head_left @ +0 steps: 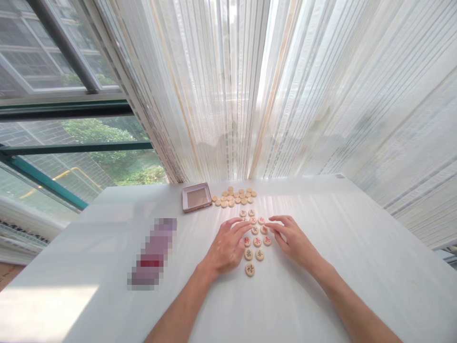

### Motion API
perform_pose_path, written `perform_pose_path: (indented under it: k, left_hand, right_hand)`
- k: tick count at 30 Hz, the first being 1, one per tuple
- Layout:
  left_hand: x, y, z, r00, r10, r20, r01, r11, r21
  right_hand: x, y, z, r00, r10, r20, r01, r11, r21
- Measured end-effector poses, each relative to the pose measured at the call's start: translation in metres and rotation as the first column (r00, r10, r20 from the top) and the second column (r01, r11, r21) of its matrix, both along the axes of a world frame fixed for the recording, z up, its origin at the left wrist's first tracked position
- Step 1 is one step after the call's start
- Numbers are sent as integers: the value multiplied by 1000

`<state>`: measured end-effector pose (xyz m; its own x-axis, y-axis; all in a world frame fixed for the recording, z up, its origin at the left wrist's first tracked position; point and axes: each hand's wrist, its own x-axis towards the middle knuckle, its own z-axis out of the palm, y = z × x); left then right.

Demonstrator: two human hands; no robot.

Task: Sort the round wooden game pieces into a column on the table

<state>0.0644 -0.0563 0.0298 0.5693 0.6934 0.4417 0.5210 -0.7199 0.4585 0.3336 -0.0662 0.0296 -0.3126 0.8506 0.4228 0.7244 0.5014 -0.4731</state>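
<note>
Several round wooden Chinese chess pieces (257,242) lie face up in short rows between my hands, some marked in red and some in black. A black-marked piece (250,269) sits alone nearest to me. My left hand (228,245) is at the left side of the rows, its fingers stretched over the upper pieces and partly hiding one. On the other side, my right hand (287,236) has its fingers apart, with the tips at the edge of two red-marked pieces (263,229). I cannot tell whether the fingertips touch them. Neither hand holds a piece.
Beyond the rows, several blank-side-up pieces (236,196) lie in a loose group, a few stacked. An open shallow box (197,197) stands beside them. A blurred purple object (153,252) lies at the left on the white table (321,214). Behind hangs a striped curtain (228,95).
</note>
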Motion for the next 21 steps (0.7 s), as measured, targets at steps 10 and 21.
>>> perform_pose_path:
  k: [10, 21]
  left_hand:
    - [9, -1, -4, 995, -29, -96, 27, 999, -22]
    - [10, 3, -2, 976, 105, -191, -114, 993, -33]
  right_hand:
    - [7, 4, -9, 999, 14, 43, -15, 1000, 11]
    - [3, 12, -25, 997, -11, 70, 12, 1000, -17]
